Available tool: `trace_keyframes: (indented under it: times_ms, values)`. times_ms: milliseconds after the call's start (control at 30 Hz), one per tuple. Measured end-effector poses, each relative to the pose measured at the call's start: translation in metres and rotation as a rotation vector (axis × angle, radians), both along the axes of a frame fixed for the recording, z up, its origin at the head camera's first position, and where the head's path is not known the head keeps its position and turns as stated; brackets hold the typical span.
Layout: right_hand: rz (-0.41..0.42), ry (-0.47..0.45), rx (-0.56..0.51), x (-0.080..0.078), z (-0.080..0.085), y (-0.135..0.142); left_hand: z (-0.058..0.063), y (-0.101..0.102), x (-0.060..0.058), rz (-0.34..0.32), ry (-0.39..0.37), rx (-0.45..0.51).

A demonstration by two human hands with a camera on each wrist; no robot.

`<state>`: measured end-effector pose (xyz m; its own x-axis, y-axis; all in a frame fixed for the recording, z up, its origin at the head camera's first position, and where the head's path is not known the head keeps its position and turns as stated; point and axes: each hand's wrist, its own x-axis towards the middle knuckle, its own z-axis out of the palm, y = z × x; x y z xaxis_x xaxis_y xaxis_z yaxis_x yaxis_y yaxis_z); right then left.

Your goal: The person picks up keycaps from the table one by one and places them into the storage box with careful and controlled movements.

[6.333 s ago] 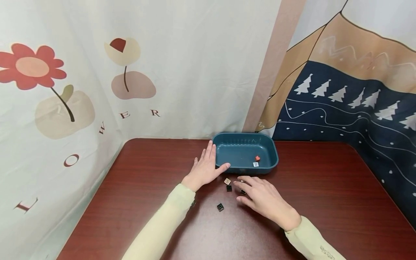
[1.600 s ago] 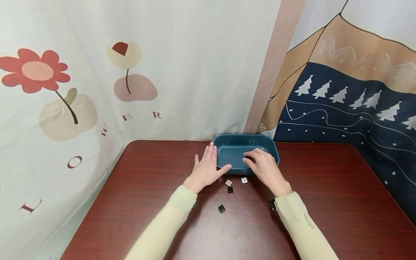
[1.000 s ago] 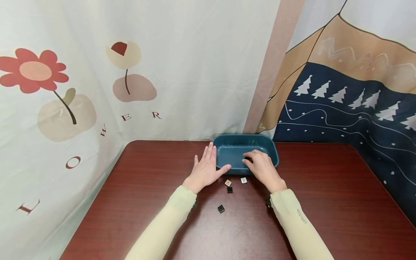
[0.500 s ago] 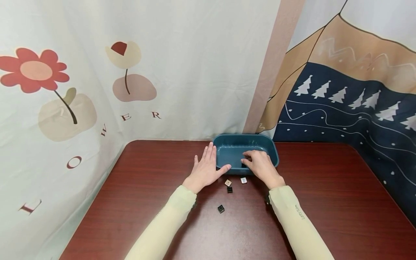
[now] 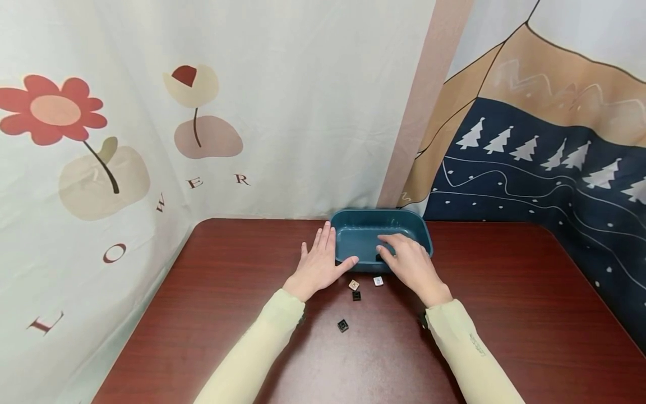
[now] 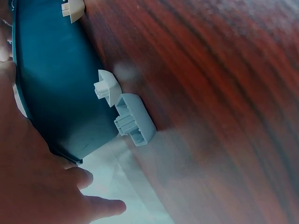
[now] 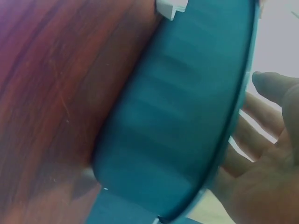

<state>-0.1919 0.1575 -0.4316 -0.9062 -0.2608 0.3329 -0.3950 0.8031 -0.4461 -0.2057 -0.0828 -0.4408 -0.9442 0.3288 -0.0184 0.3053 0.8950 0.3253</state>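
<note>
My left hand [image 5: 317, 266] lies with fingers extended along the left wall of a teal plastic basin [image 5: 358, 241], thumb at its near rim. My right hand [image 5: 411, 264] is over the basin's right half, thumb and forefinger apart. Just below that thumb, a dark keycap [image 5: 379, 258] shows inside the basin. On the table in front are a beige keycap [image 5: 354, 285], a white keycap [image 5: 378, 281] and a black keycap [image 5: 356, 295]. Another black keycap [image 5: 343, 325] lies closer to me. In the left wrist view, a pale keycap [image 6: 137, 120] shows its hollow underside and stem.
The reddish-brown wooden table [image 5: 242, 269] extends on both sides of the basin. A white printed curtain [image 5: 303, 112] hangs behind its far edge, and a navy cloth with tree prints [image 5: 510, 185] hangs at the back right.
Earlier my right hand was over the keycaps on the table; it moved into the basin with a black one. Now its thumb and forefinger have parted. My left hand stays at the basin.
</note>
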Motion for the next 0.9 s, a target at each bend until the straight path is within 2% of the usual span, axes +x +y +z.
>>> trace_keyframes:
  times_ms: [333, 667, 900]
  values:
    - [0.055, 0.144, 0.082, 0.023, 0.011, -0.004, 0.000, -0.001, 0.001, 0.001, 0.002, 0.013]
    - [0.108, 0.138, 0.118, 0.046, 0.022, -0.003, 0.000, -0.001, 0.001, 0.013, -0.012, 0.006]
    - [0.138, 0.138, 0.128, 0.062, 0.024, 0.001, 0.001, 0.001, 0.000, 0.010, -0.007, -0.008]
